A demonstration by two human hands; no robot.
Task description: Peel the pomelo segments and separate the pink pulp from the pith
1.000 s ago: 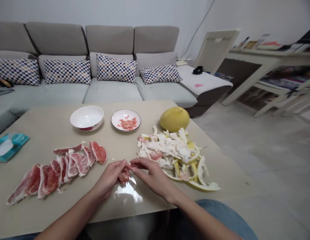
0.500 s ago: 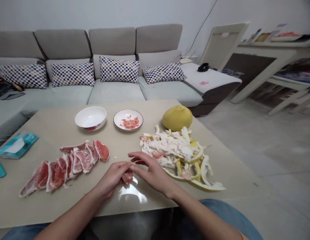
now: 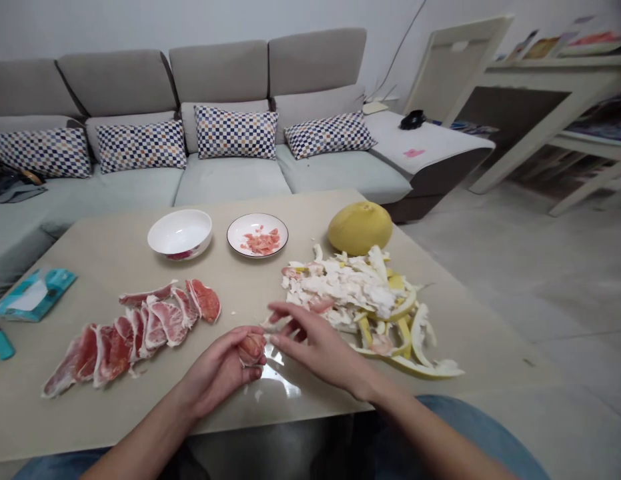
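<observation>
A reddish pomelo segment [image 3: 251,349] is held in my left hand [image 3: 221,373], with the fingers curled around it and the thumb on top. Just to its right, my right hand [image 3: 315,343] has its thumb and a finger pinched at a pale scrap of membrane [image 3: 268,327] by the segment's edge; its index finger stretches out above. A row of pomelo segments [image 3: 160,320], some still wrapped in white skin, lies left of my hands. Right of them is a heap of white pith and yellow peel [image 3: 360,293].
A white bowl [image 3: 187,217] and a plate [image 3: 233,235] with pink pulp pieces stand towards the back of the table. Behind the peel heap sits a whole yellow pomelo [image 3: 360,228]. A blue tissue pack [image 3: 53,293] and a teal-ended object [image 3: 1,345] lie at the left.
My left hand has turned palm upward, showing more of the segment. My right hand has drawn slightly away to the right. The view has shifted a little.
</observation>
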